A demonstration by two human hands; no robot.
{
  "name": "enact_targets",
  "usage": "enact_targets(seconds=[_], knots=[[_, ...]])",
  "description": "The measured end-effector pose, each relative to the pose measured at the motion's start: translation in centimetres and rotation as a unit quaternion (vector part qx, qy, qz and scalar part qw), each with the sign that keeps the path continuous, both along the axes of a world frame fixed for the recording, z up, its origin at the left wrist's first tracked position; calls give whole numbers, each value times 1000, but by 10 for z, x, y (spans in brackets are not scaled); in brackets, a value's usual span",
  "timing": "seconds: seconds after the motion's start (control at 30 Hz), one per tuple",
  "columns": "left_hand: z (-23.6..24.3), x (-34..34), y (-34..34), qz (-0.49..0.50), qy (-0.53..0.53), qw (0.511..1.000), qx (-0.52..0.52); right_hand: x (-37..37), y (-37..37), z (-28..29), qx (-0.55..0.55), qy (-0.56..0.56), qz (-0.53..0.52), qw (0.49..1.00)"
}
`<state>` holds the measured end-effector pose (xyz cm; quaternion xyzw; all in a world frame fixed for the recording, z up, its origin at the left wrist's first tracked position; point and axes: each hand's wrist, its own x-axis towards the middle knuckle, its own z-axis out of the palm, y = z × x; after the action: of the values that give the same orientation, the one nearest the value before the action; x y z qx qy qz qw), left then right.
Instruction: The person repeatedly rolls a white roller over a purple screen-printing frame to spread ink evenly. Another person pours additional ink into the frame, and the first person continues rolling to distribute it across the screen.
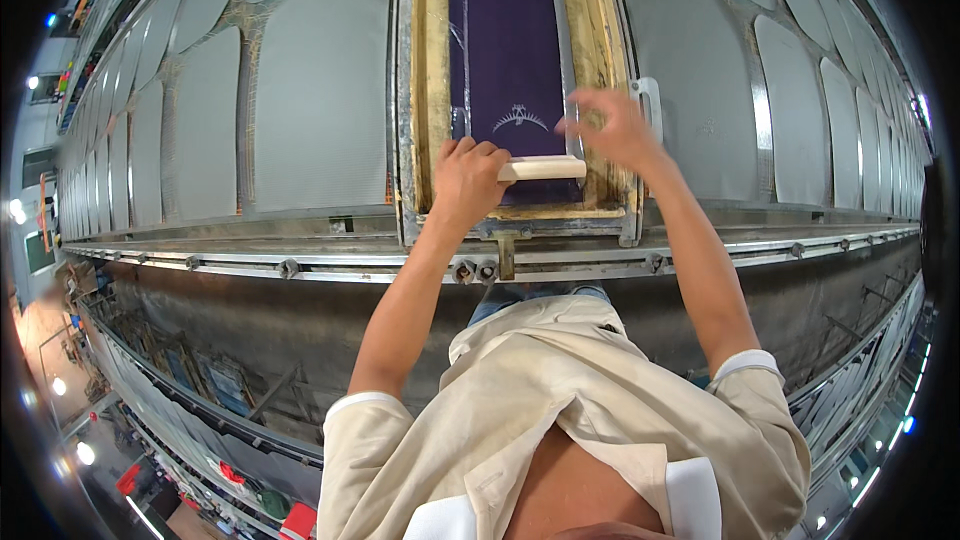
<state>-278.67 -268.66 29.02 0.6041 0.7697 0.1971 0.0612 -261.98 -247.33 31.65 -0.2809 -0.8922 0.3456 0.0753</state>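
Observation:
A screen-printing frame (424,50) with yellow-stained wooden sides lies in front of me. Its dark purple mesh panel (510,50) bears a pale arched emblem (521,118) and a short line of lettering at the far end. Across the near part of the panel lies a squeegee (545,169) with a pale wooden handle. My left hand (468,178) is closed round the squeegee's left end. Above and beyond its right end my right hand (615,126) hovers, slightly blurred, with fingers bent and apart and nothing visible in them. The squeegee's blade edge is hidden under the handle.
Grey flat panels (322,90) line the long table on both sides of the frame. A white handle (649,110) sticks out at the frame's right side. Between me and the table runs a metal rail (570,264) with clamps and bolts.

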Motion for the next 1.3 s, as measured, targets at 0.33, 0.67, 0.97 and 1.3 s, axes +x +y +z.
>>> enact_targets(seconds=[0.33, 0.67, 0.97, 1.3], knots=[[-3, 5, -18, -6, 33, 998, -47, 45, 98, -115, 42, 19, -355, 934], [18, -74, -84, 39, -17, 999, 24, -40, 54, -61, 41, 110, -328, 937], [27, -252, -217, 47, 26, 998, 10, -221, -121, -84, 14, 200, -329, 923], [5, -253, -296, -56, 87, 994, 40, -255, -134, -91, -14, 142, -361, 922]])
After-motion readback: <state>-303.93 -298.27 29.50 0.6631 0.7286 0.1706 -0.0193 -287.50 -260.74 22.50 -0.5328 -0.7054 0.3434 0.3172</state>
